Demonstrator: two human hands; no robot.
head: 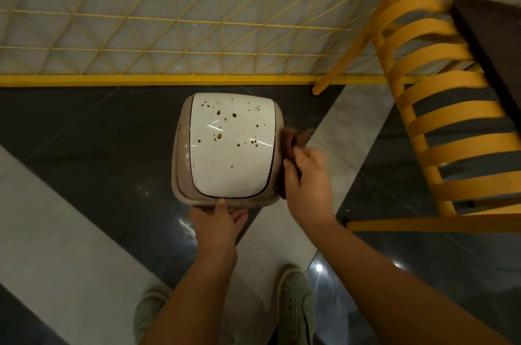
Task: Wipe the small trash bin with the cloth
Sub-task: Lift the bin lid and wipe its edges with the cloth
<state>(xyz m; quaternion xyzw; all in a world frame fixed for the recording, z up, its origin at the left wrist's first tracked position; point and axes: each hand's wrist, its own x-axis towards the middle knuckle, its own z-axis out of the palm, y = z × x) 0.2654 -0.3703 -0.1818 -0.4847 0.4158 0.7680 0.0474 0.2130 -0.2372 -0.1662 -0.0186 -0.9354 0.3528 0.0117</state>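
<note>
The bin (228, 147) stands on the dark floor (84, 124) just in front of the person's feet, seen from straight above, its white lid (229, 144) dotted with brown spots from the far edge to past the middle. At its near rim the left hand (217, 220) steadies it, thumb on top of the beige edge and fingers curled underneath. At the bin's right side the right hand (307, 175) grips a bunched brown cloth (293, 141), fingers closed round it, and presses it against the right rim; whether it also touches the side wall below cannot be told from above. The wiping looks to be in hand on that right edge, with the lid itself not yet cleaned, since the spots are all there. The next move probably calls for bringing the cloth up onto the lid and sweeping it across the spots while the left hand keeps the bin from sliding or the lid from tipping under the pressure. Behind the bin runs a yellow wire fence (197, 34); to the right, near the working arm, stands a yellow slatted chair (439, 124), which could crowd the elbow. Two green shoes (296, 305) show at the bottom.
</note>
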